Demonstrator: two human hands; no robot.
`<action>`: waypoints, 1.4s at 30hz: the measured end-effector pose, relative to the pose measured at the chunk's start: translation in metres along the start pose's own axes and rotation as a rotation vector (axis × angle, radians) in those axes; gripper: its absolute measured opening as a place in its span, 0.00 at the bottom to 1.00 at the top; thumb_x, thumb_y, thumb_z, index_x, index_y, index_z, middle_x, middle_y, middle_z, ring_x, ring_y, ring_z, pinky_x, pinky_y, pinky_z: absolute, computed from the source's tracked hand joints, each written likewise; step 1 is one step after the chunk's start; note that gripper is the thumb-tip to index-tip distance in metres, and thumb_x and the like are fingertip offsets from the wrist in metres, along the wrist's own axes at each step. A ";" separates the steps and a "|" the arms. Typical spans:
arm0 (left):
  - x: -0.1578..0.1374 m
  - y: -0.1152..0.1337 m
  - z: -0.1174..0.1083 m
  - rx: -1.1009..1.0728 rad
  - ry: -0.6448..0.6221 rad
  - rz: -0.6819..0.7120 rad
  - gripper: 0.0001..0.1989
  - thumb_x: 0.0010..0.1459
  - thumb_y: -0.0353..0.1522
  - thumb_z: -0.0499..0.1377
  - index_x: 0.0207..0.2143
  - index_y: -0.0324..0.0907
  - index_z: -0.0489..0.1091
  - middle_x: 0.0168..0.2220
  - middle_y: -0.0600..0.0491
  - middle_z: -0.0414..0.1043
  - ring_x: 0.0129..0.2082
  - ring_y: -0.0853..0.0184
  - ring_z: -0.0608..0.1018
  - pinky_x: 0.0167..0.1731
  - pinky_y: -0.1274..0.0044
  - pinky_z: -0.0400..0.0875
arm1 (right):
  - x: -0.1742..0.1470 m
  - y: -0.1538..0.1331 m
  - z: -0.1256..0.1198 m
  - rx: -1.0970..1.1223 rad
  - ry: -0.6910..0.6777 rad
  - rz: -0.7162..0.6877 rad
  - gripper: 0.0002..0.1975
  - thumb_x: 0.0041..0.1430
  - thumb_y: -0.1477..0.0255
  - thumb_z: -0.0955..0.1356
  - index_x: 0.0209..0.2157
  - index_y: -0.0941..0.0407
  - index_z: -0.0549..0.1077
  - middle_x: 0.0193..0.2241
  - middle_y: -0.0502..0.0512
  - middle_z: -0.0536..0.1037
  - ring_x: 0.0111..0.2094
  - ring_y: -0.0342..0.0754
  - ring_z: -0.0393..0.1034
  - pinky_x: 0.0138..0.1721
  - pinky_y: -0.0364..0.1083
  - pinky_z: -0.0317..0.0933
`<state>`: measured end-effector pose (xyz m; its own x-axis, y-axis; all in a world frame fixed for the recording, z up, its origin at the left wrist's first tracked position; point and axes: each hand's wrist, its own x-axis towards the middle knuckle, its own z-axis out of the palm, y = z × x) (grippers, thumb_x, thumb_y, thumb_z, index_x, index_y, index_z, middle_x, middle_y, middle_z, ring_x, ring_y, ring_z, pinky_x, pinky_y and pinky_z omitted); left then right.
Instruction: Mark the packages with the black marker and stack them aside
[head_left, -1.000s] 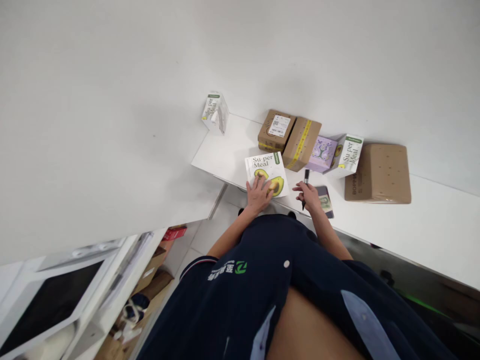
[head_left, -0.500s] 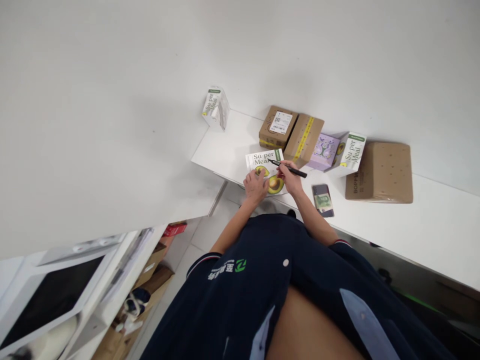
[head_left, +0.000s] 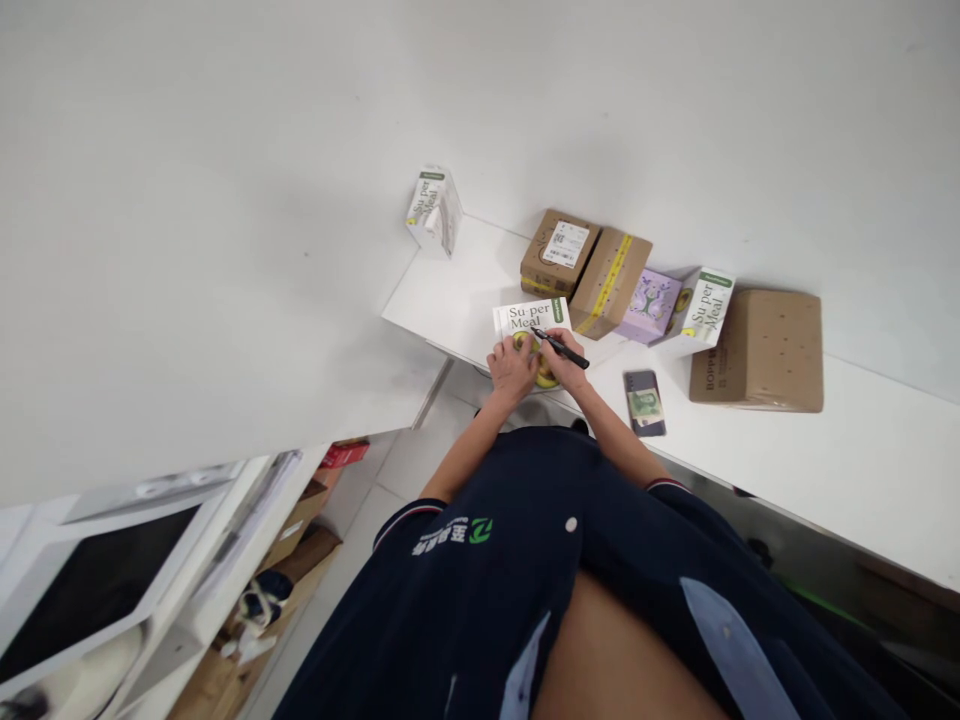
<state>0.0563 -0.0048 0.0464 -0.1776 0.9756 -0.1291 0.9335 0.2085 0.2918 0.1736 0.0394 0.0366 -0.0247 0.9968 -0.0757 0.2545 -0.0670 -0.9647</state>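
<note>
Gripping a slim black marker pen (head_left: 570,353) between closed fingers, the right hand (head_left: 566,371) is poised over a white rectangular carton (head_left: 529,314) printed with green avocados and the words "Su-per Meal". The marker slants toward the upper left, its tip near the word "Meal" — whether it meets the surface cannot be told at this scale. The left hand (head_left: 513,373) is open, its fingers spread on the carton's printed face just beside the right hand.

The carton lies near the front edge of a long white table (head_left: 855,450). Behind it sit a brown cardboard box with a white label (head_left: 559,252) and, just beside that, a brown cardboard box with yellow tape (head_left: 611,283). Farther right follow a purple patterned box (head_left: 649,304), an upright white avocado carton (head_left: 709,308) and a large brown cardboard box (head_left: 772,350). A dark flat phone-shaped slab (head_left: 642,382) (a greenish banknote (head_left: 646,404) shows on it) lies right of the hands; another white "Su-per Meal" carton (head_left: 435,212) stands at the table's far left corner.
</note>
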 end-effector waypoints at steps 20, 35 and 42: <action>-0.003 0.000 -0.004 0.050 -0.005 -0.012 0.25 0.67 0.46 0.48 0.64 0.52 0.63 0.57 0.41 0.63 0.53 0.50 0.65 0.49 0.62 0.63 | 0.001 0.012 0.003 -0.111 0.065 -0.092 0.10 0.55 0.61 0.65 0.32 0.53 0.70 0.29 0.51 0.77 0.31 0.48 0.70 0.41 0.49 0.66; -0.003 -0.001 -0.003 0.060 -0.011 -0.016 0.25 0.67 0.45 0.49 0.64 0.54 0.63 0.59 0.43 0.61 0.54 0.50 0.64 0.51 0.62 0.62 | -0.012 0.023 -0.040 0.197 0.333 0.026 0.09 0.60 0.64 0.63 0.39 0.53 0.66 0.26 0.45 0.72 0.22 0.42 0.65 0.28 0.43 0.63; -0.003 -0.003 -0.001 0.067 -0.006 -0.015 0.25 0.67 0.45 0.49 0.64 0.53 0.63 0.60 0.42 0.60 0.55 0.50 0.64 0.52 0.61 0.63 | -0.024 0.081 -0.088 -0.753 0.048 0.152 0.22 0.64 0.74 0.60 0.58 0.58 0.68 0.49 0.65 0.73 0.46 0.54 0.70 0.48 0.51 0.63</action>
<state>0.0537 -0.0080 0.0465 -0.1901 0.9719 -0.1390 0.9496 0.2180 0.2254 0.2798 0.0139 -0.0179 0.1012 0.9809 -0.1662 0.8418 -0.1735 -0.5112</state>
